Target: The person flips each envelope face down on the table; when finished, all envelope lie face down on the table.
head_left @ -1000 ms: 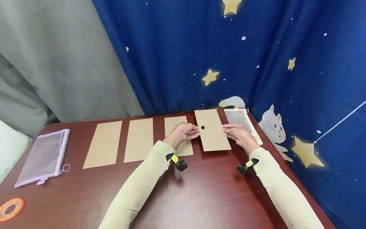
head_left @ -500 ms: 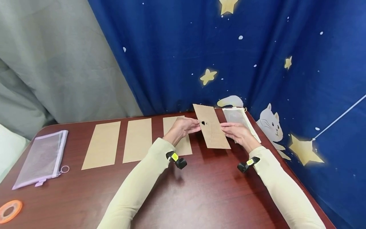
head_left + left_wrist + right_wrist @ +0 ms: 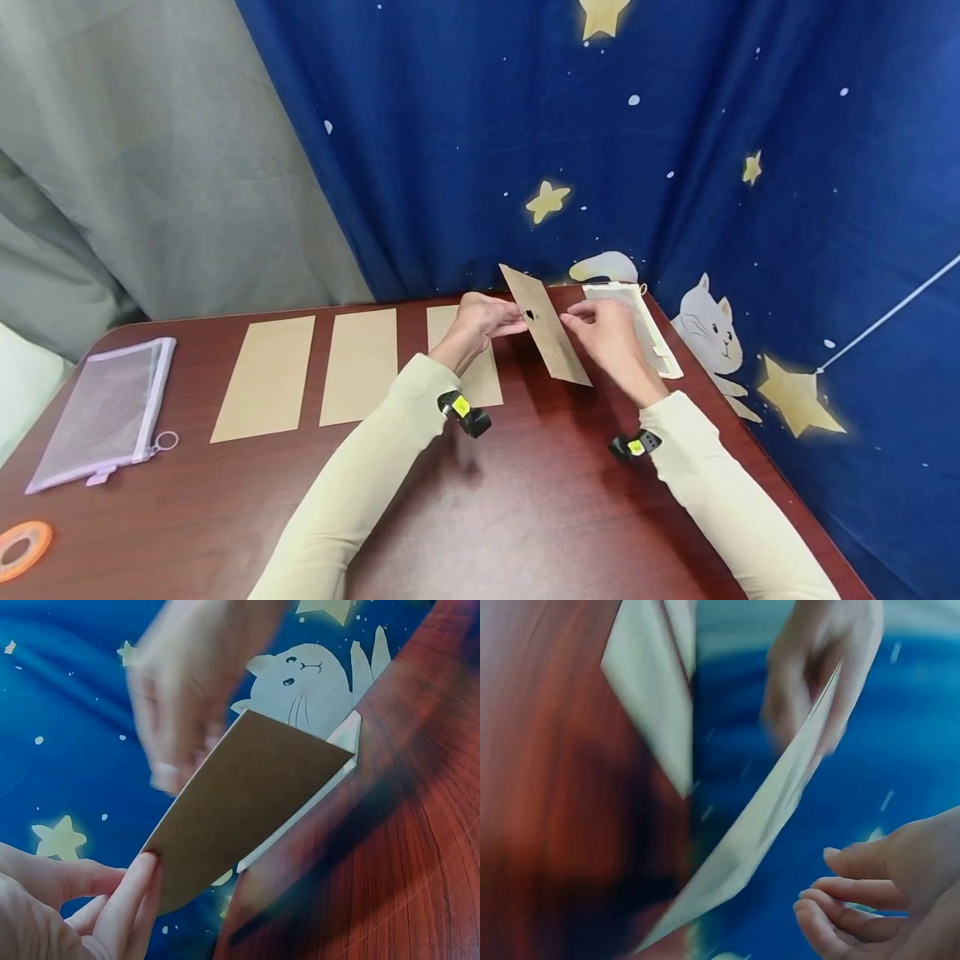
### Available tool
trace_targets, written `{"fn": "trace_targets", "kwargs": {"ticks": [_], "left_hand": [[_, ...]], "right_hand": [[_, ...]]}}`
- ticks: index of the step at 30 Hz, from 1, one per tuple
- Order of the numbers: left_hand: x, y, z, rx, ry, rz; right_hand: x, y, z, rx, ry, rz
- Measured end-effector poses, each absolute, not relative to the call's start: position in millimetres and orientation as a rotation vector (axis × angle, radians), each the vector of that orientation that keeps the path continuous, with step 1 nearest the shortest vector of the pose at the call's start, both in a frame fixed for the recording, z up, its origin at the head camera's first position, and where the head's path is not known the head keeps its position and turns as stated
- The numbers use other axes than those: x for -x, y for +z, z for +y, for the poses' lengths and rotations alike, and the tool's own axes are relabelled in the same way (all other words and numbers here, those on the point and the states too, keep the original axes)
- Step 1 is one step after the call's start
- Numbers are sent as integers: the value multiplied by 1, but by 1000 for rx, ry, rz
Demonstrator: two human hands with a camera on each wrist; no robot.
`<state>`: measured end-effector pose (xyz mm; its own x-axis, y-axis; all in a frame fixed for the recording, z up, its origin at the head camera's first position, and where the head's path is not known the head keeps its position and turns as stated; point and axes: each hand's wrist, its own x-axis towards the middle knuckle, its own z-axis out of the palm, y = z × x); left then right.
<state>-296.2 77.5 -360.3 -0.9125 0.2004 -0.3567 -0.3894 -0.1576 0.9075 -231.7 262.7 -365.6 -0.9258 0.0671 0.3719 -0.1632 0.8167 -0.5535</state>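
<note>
A tan kraft-paper rectangle [image 3: 546, 329] with a small black mark is raised off the table, its face tilted steeply. My left hand [image 3: 483, 323] pinches its left edge; the left wrist view shows thumb and fingers closed on the brown paper [image 3: 244, 802]. Beside the opposite edge is my right hand [image 3: 611, 329]. In the right wrist view that right hand [image 3: 885, 892] has its fingers loosely bent, with a gap to the paper [image 3: 754, 832] and nothing held. Motion blurs the right hand in the left wrist view.
Three similar tan rectangles [image 3: 264, 379] lie in a row on the dark red table [image 3: 480, 500]. A white mesh zip pouch [image 3: 660, 350] lies behind my right hand. Far left are a purple mesh zip pouch [image 3: 112, 408] and an orange tape roll [image 3: 26, 550]. Curtains hang behind.
The kraft-paper rectangle has turned from nearly flat to steeply tilted. My right hand, which held its right edge, has let go. My left hand keeps its pinch.
</note>
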Motion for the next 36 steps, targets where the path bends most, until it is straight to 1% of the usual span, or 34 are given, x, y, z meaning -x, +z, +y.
{"fn": "trace_targets", "kwargs": {"ticks": [3,5,11,15,20,26,31,36], "left_hand": [[296,-360,76,223,2134,1753],[296,-360,75,211,2143,1755],[297,-359,76,210,2124,1779],[295,-357,77,216,2143,1787],[292,-353,79,198,2196,1766],[291,-356,78,195,2134,1774],[286,-379,81,163,2036,1715],[281,-403,93,171,1999,1599]], "right_hand": [[217,-354,234,-211,706,-2631],[210,-352,219,-242,578,-2640],[206,-364,192,-178,189,-2638],[207,-368,188,-146,81,-2588],[211,-368,190,-115,78,-2506],[212,-367,197,-78,187,-2496],[210,-360,205,-9,311,-2473],[208,-351,205,65,412,-2454]]}}
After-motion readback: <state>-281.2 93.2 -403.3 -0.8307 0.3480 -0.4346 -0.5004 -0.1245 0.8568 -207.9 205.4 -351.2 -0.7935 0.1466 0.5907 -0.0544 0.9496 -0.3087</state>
